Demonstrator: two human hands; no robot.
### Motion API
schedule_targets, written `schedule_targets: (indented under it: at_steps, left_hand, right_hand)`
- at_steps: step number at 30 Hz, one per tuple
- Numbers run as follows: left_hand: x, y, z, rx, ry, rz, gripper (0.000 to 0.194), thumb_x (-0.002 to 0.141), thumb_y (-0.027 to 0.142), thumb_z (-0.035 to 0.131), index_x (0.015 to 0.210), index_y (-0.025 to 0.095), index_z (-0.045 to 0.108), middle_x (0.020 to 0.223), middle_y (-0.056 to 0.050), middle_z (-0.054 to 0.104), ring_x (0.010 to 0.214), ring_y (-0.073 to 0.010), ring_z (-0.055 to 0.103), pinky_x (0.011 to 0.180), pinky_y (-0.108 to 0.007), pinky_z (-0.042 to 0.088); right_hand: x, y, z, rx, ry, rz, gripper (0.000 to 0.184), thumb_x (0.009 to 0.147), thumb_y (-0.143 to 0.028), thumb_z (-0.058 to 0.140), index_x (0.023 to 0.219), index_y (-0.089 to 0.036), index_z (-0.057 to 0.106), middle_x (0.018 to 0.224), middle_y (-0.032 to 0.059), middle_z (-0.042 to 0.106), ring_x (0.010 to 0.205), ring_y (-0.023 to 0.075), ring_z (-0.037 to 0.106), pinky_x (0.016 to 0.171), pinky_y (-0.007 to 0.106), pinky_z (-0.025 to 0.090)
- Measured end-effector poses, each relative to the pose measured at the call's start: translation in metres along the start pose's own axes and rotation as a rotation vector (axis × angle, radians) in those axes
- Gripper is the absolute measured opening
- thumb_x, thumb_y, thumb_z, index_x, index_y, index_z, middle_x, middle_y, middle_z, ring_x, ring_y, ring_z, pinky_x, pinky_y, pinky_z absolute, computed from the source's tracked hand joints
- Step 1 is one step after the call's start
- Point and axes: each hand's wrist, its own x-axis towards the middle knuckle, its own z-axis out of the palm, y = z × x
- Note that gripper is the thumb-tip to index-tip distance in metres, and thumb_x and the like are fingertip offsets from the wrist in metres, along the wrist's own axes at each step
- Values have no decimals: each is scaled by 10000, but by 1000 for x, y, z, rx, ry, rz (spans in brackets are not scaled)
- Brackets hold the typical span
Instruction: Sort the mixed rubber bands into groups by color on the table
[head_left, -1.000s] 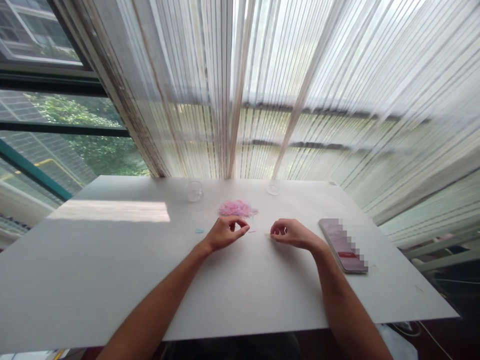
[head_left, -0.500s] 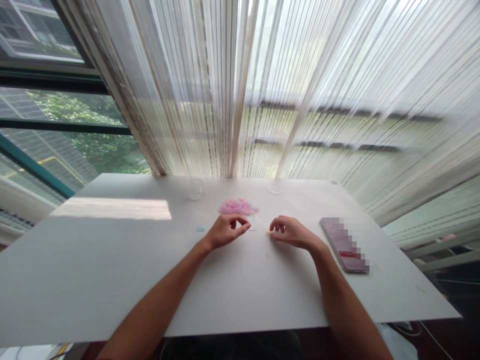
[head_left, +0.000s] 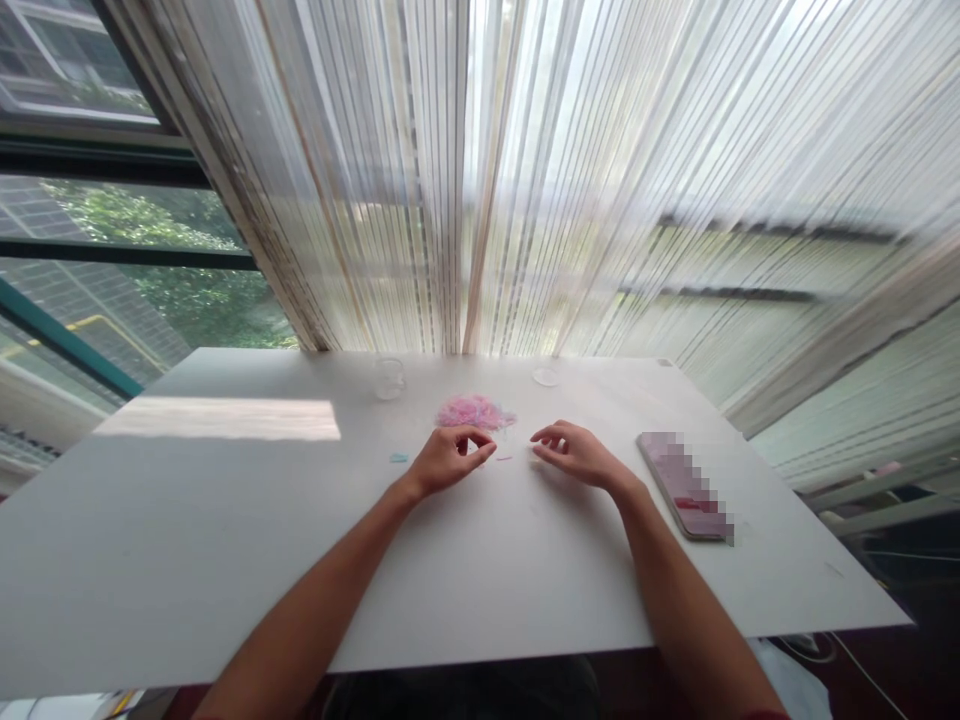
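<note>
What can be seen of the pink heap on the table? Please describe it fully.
The pink heap is a low, loose mound of many small, thin pieces, mostly pink with some pale bluish ones, especially toward its right end. The pieces look tangled; their exact shape and material are too fine to tell. It lies directly on the white table, wider than it is high, with a ragged edge. The left hand is at its near side; whether they touch is unclear.
</note>
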Motion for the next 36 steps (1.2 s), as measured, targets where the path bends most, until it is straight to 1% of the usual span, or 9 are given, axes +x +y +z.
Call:
schedule_targets:
  at_steps: [2,5,9,13,17,20,26,30,36]
  left_hand:
    - [0,-1,-1,65,29,8,216,847,356,627,822,181,752,717,2,712,519,-89,466,531,-205,410]
    - [0,-3,-1,215,60,18,167,858,320,625,840,212,751,800,8,747,564,-102,542,579,-216,424]
    - [-2,-3,-1,385,65,6,166,890,314,601,855,243,746,868,25,762,626,-120,610,630,-231,435]
    - [-2,-3,-1,454,77,8,195,917,327,579,857,244,746,880,18,765,669,-133,643,646,-237,443]
    - [0,-6,-4,484,112,-1,201,924,330,576,869,239,746,875,10,765,688,-144,655,648,-239,445]
    - [0,-8,-5,496,130,-3,190,918,334,587,878,243,749,872,9,767,694,-146,661,649,-237,448]
    - [0,-10,-5,508,135,-10,180,913,328,596,857,252,750,864,15,772,732,-147,671,662,-227,451]
    - [0,-10,-5,499,138,-17,197,918,340,585,854,251,749,871,14,773,715,-145,665,659,-229,449]
    - [0,-10,-5,498,138,-13,196,916,330,583,849,249,748,858,5,770,732,-159,669,654,-240,450]
  right_hand:
    - [5,5,6,17,87,-25,236,898,-334,574,1016,-202,729,898,53,658,721,149,615,709,291,529]
    - [14,11,17,26,183,-51,248,921,-316,529,1027,-204,723,883,47,649,694,142,597,693,288,526]
    - [26,17,28,31,245,-56,237,908,-301,541,1026,-204,722,897,48,644,695,140,594,709,289,522]
    - [39,24,28,2,229,-2,206,870,-258,579,1010,-211,723,849,28,655,686,136,595,735,287,514]
    - [51,25,27,-25,168,-45,200,834,-235,634,1011,-211,723,875,23,664,642,114,574,701,263,503]
    - [58,21,30,-44,169,-53,198,834,-229,642,1010,-208,730,866,23,653,633,109,569,696,255,497]
    - [71,17,31,-29,153,2,112,814,-217,650,881,-199,738,822,16,663,665,121,589,712,252,494]
    - [72,20,27,-14,164,20,118,820,-253,636,868,-204,732,814,13,698,684,136,609,694,255,498]
    - [59,25,23,2,185,34,191,855,-342,597,883,-207,729,844,29,730,709,157,627,706,283,509]
